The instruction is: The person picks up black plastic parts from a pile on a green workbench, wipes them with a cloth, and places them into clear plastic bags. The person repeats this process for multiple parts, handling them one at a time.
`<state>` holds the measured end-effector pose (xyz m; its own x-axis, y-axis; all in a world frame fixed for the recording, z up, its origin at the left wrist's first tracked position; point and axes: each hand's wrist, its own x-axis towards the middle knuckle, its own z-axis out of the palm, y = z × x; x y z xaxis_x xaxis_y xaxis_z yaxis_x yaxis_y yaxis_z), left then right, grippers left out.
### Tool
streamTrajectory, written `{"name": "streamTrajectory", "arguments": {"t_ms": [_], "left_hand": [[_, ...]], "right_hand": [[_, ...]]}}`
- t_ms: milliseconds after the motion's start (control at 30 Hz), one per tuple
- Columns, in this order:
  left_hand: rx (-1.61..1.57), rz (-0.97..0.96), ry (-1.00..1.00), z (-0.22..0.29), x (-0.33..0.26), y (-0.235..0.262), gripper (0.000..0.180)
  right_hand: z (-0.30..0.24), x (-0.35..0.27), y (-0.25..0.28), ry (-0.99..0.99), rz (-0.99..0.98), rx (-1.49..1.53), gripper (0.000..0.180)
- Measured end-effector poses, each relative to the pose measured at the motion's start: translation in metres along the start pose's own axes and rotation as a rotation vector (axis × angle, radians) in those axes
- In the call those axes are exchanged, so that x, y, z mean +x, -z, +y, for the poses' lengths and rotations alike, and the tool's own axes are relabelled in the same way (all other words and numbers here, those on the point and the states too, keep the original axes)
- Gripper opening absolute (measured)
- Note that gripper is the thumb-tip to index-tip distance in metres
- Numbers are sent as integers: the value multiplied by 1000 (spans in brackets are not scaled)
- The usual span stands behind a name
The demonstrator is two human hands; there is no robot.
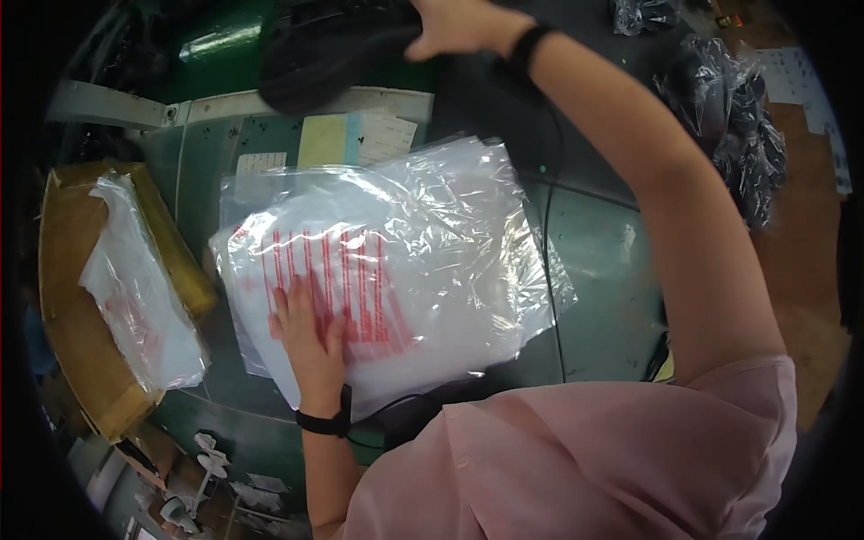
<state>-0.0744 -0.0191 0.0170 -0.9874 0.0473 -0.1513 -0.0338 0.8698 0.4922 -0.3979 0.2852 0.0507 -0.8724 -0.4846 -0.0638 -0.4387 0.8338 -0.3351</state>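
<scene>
A stack of clear plastic bags (450, 306) with red printing lies in front of me on the green table. My left hand (310, 337) rests flat on the printed part, fingers stretched out, a dark band on its wrist. My right arm reaches far forward to the top edge of the view. There my right hand (459, 27) is beside a soft-looking black item (315, 58), blurred and too dark to name. Its thumb stands off from the other fingers, whose tips run out of the picture, so its hold on the black item cannot be made out.
At the left, an open cardboard box (67, 270) holds more plastic bags (148, 306). Paper sheets (387, 135) lie behind the stack. Black items in clear wrap (720, 117) sit at the far right. A thin dark cable (547, 234) crosses the table (598, 270).
</scene>
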Motion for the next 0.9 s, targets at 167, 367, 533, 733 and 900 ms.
{"name": "streamTrajectory", "arguments": {"t_ms": [167,367,533,733,900], "left_hand": [[-398,-182,-210,117,-21,-7,63],[-27,-8,-191,167,-35,-102,71],[-164,-97,-161,132,-29,-94,31],[-405,17,23,108,-14,-90,28],[-794,-118,192,110,-27,-84,30]], "right_hand": [[-50,-163,1,-344,-261,1664,53],[-87,-339,-19,-128,-109,2530,75],[-91,-440,-8,-228,10,2442,66],[-77,-494,-18,-837,419,624,64],[-74,-502,-49,-991,96,408,83]]}}
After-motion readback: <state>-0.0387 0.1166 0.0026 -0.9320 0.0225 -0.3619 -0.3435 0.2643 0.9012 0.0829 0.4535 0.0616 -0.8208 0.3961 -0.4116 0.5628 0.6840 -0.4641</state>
